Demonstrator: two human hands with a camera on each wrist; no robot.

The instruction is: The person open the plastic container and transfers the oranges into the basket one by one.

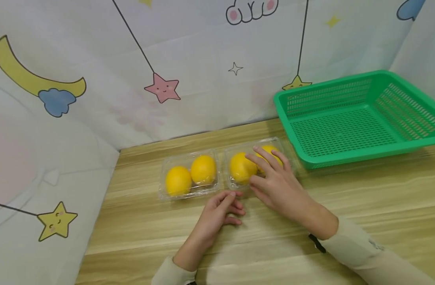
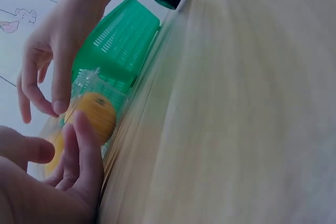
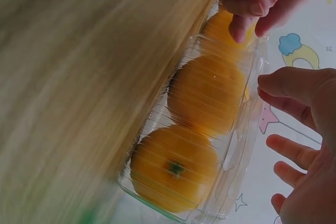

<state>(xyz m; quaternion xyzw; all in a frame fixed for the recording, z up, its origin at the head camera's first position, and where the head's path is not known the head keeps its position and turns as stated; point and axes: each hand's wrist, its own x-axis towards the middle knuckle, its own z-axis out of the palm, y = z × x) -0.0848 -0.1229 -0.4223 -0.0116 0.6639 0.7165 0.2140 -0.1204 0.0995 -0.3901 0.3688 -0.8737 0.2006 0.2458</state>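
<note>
Two clear plastic clamshell boxes stand side by side on the wooden table, each with two yellow-orange oranges inside. My right hand (image 1: 279, 188) hovers over the right box (image 1: 235, 184), fingers loosely spread across the view of its right orange (image 1: 269, 152). In the right wrist view, a green stem mark shows on the near orange (image 3: 173, 169), and the fingers are apart from the lid. My left hand (image 1: 217, 213) is low in front of the gap between the boxes, fingers relaxed and holding nothing. Beside it, to the left, is the left box (image 1: 189, 194) with its oranges (image 1: 178, 181).
A large green plastic basket (image 1: 295, 148) with lattice walls stands at the right, close beside the right box. A printed cloth backdrop (image 1: 203, 59) rises behind the wooden table (image 1: 132, 229) and along its left side.
</note>
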